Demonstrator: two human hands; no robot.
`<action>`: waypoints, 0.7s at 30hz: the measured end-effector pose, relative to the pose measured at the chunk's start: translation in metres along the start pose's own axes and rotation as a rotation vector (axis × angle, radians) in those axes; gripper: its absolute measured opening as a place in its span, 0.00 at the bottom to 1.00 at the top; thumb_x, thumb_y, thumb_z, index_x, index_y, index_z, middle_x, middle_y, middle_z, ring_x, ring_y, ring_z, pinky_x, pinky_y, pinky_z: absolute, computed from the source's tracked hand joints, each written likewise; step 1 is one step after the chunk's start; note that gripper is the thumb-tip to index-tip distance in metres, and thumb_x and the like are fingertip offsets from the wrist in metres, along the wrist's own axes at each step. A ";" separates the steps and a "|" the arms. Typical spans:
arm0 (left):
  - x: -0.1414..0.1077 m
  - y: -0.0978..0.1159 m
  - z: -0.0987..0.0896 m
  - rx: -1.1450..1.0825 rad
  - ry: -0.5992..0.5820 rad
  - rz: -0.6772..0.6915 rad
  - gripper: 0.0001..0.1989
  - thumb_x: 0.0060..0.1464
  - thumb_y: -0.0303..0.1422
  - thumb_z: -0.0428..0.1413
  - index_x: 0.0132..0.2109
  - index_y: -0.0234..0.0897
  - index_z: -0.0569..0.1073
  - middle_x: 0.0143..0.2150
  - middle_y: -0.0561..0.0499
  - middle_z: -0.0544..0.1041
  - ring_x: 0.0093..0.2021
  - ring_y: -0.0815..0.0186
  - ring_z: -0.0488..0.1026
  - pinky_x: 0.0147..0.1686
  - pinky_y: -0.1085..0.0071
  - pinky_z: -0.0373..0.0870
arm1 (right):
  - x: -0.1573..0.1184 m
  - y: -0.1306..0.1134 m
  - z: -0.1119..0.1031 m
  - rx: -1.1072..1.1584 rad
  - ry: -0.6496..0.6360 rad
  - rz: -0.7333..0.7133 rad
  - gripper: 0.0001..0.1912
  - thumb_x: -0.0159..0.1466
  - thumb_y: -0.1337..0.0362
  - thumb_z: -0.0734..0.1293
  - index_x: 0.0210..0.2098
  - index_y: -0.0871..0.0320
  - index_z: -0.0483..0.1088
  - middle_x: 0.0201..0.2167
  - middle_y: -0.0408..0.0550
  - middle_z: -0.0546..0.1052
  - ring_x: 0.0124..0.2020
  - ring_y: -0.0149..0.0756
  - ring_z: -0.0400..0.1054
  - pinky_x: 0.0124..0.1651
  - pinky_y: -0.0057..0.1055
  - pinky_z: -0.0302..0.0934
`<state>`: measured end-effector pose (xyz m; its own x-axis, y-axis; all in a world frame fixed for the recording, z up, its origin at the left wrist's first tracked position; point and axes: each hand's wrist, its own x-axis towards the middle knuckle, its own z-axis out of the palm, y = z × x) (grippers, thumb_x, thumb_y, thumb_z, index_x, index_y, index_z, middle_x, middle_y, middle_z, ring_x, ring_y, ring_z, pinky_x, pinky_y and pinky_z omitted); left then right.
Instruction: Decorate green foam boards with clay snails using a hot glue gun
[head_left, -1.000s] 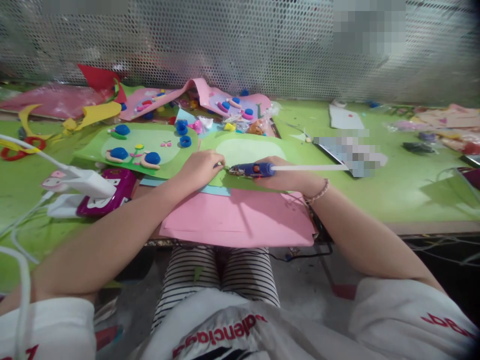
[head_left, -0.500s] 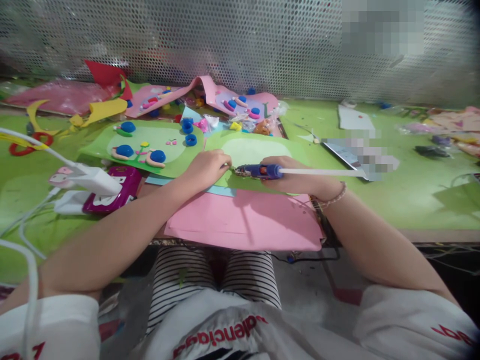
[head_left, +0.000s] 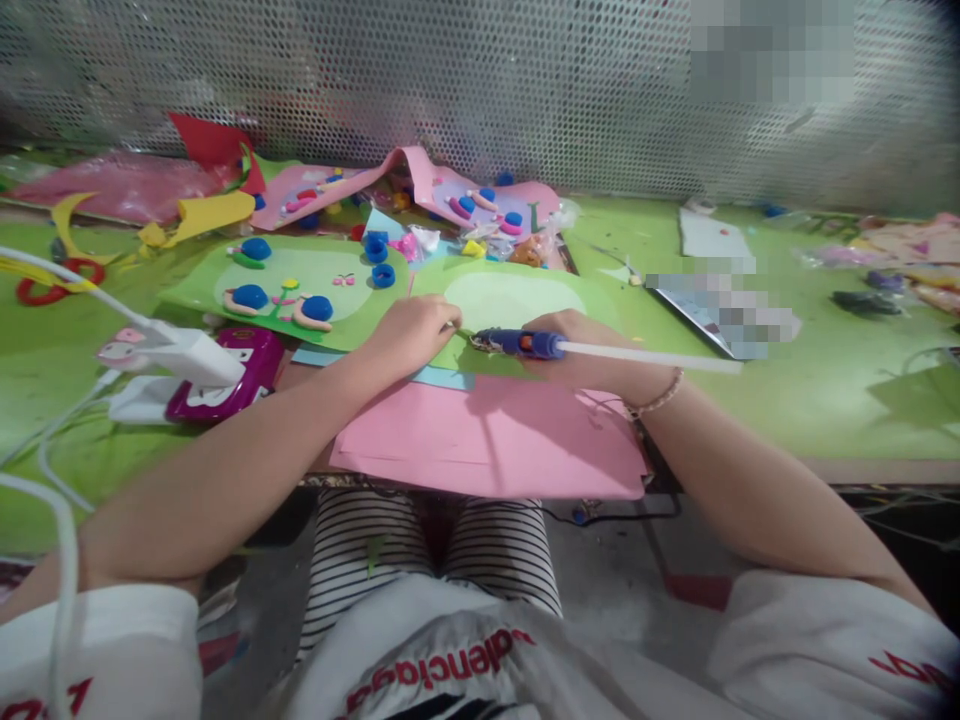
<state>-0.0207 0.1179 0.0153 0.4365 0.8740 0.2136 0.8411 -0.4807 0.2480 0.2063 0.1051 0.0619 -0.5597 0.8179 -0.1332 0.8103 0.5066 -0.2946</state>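
My right hand [head_left: 566, 335] is wrapped round a blue hot glue gun [head_left: 525, 344], its nozzle aimed left. A long white glue stick [head_left: 652, 356] juts from the gun's back end. Close to the nozzle, my left hand [head_left: 416, 325] is closed with thumb and fingertips together; whatever they pinch is too small to make out. Both hands are over a green foam sheet [head_left: 600, 300] with a pale green oval [head_left: 510, 296]. Left of it lies another green sheet [head_left: 199, 290] bearing blue-shelled snail shapes [head_left: 247, 298], a yellow flower [head_left: 289, 287] and blue bottle caps [head_left: 382, 275].
Pink sheets [head_left: 487, 440] overhang the table's front edge. At left are a purple power strip [head_left: 259, 365] with white plugs, cables and red-handled scissors [head_left: 60, 282]. Decorated pink sheets [head_left: 480, 205] lie behind, before a perforated metal panel [head_left: 450, 80]. A phone [head_left: 701, 315] rests at right.
The glue stick's back end has tipped slightly downward as my right wrist shifted a little. My left hand stays almost in place, fingers still closed.
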 end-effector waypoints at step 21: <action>-0.003 0.002 -0.002 -0.049 0.110 0.002 0.13 0.53 0.26 0.48 0.37 0.37 0.77 0.39 0.48 0.79 0.41 0.60 0.74 0.39 0.68 0.66 | -0.002 -0.006 -0.008 -0.050 -0.039 0.125 0.08 0.51 0.68 0.63 0.19 0.59 0.57 0.16 0.41 0.62 0.19 0.25 0.51 0.22 0.26 0.45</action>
<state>-0.0210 0.1143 0.0165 0.3985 0.8610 0.3160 0.8223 -0.4880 0.2927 0.2042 0.1026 0.0718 -0.4592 0.8648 -0.2030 0.8813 0.4149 -0.2260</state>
